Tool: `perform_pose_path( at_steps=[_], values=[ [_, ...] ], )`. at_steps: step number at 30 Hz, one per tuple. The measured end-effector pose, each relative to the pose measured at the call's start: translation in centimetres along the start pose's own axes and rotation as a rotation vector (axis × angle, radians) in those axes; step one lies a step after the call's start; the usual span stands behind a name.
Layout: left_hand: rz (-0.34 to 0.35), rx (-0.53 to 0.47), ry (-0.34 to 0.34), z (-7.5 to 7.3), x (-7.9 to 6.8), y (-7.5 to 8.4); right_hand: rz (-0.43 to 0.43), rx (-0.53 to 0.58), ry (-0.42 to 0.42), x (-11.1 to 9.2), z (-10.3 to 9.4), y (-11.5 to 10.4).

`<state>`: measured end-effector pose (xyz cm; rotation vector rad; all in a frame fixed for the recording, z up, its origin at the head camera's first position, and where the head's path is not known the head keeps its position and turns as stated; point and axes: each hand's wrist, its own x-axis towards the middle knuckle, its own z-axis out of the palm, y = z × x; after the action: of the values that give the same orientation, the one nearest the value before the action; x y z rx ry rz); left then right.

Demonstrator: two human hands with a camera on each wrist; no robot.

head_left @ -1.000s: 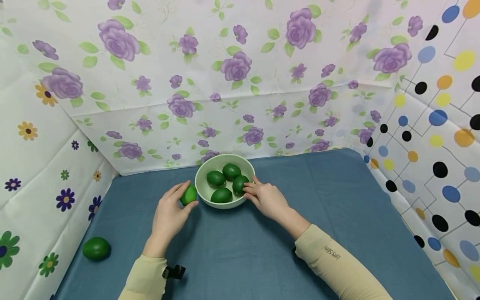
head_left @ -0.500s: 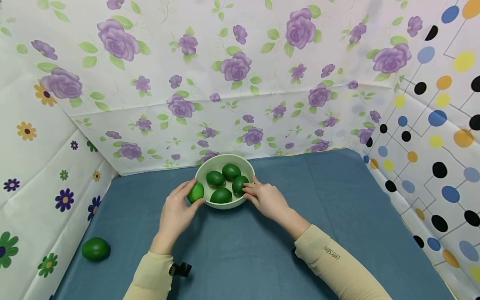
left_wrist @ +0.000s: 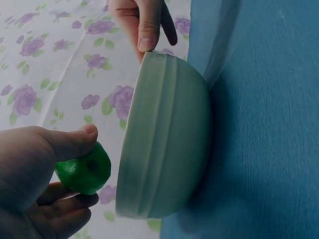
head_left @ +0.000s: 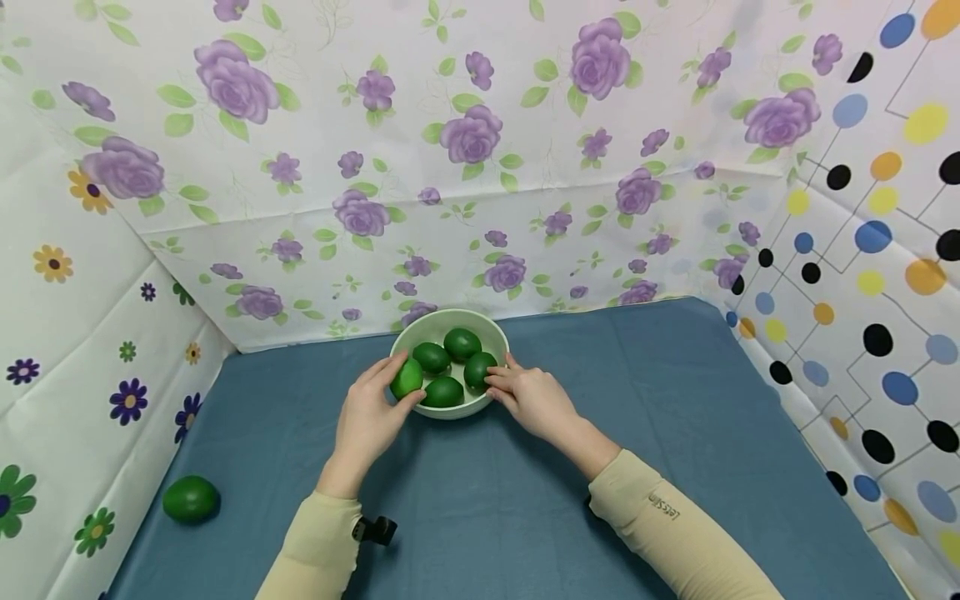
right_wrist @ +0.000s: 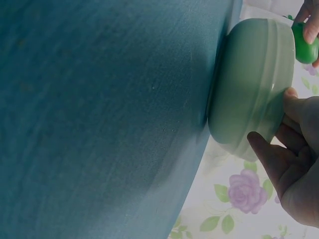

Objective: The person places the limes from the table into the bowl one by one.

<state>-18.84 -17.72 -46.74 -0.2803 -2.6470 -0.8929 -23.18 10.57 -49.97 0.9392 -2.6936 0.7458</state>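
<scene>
My left hand (head_left: 369,423) holds a green lime (head_left: 407,380) between thumb and fingers, over the left rim of a pale green bowl (head_left: 453,412). In the left wrist view the held lime (left_wrist: 85,169) is beside the rim, above the table. My right hand (head_left: 536,402) grips the bowl's right rim; the right wrist view shows the thumb at the rim and a finger against the outer wall. Several darker green limes lie inside the bowl, one lime (head_left: 443,392) at the near side and another (head_left: 477,371) partly covered by my right fingertips.
One more lime (head_left: 191,499) lies at the left of the blue-covered table (head_left: 480,508). A flowered sheet (head_left: 420,200) rises right behind the bowl. Patterned sheets stand along the left and right sides. A small black device (head_left: 377,530) is strapped at my left wrist.
My left hand has carried the lime rightward, from beside the bowl to over its left rim. The right hand and the bowl have stayed in place.
</scene>
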Motion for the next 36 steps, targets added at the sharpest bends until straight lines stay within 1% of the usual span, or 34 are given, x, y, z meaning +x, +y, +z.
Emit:
perform_pose_path(
  at_steps=[6,15,21,29,36],
  values=[
    [-0.012,-0.013,-0.016,0.4,0.5,0.4,0.004,0.001,-0.001,0.0,0.0,-0.1],
    [0.005,-0.008,-0.032,1.2,1.3,0.5,0.01,0.001,-0.007,0.0,0.0,0.0],
    [-0.007,-0.008,-0.043,1.7,1.9,0.8,0.016,-0.017,-0.014,0.1,0.1,0.0],
    [-0.027,0.001,-0.083,2.5,3.0,1.2,0.025,-0.027,-0.022,0.1,0.1,0.0],
    [-0.037,-0.018,-0.095,3.2,3.8,1.4,0.03,-0.029,-0.02,0.1,0.1,-0.1]
  ],
)
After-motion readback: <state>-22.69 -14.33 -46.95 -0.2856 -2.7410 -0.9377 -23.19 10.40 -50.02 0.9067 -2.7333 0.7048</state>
